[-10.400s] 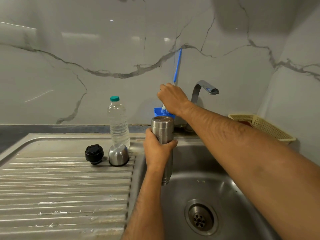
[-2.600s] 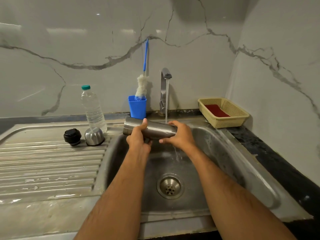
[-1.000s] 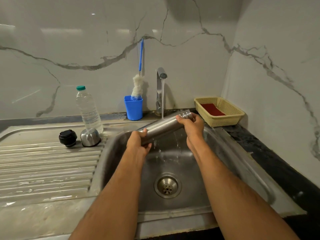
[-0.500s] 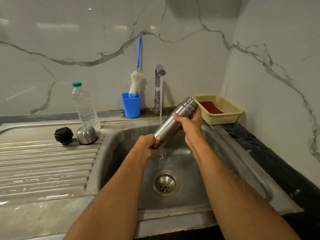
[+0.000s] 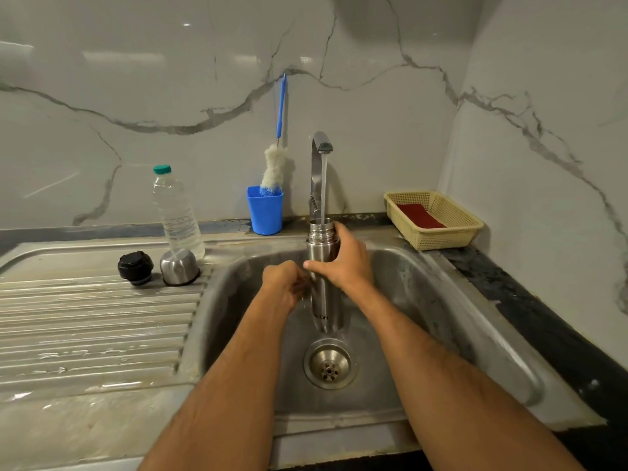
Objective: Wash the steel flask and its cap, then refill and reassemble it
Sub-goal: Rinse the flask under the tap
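Observation:
The steel flask (image 5: 324,311) stands upright over the sink (image 5: 475,328), its open mouth right under the running tap (image 5: 321,147). Water streams into the mouth. My right hand (image 5: 343,263) grips the flask's upper body. My left hand (image 5: 283,287) holds it from the left, lower down, fingers curled against its side. On the drainboard (image 5: 85,328) to the left sit the black inner stopper (image 5: 135,267) and the steel cap (image 5: 179,266), both apart from the flask.
A plastic water bottle (image 5: 175,212) with a green cap stands behind the steel cap. A blue cup (image 5: 265,210) holds a bottle brush (image 5: 273,168) left of the tap. A yellow basket (image 5: 452,229) with a red pad sits at the right corner. The drain (image 5: 329,363) lies below the flask.
The flask has swung from tilted, mouth to the right, to upright with its mouth under the stream. My right hand kept its grip near the top; my left hand moved up beside it.

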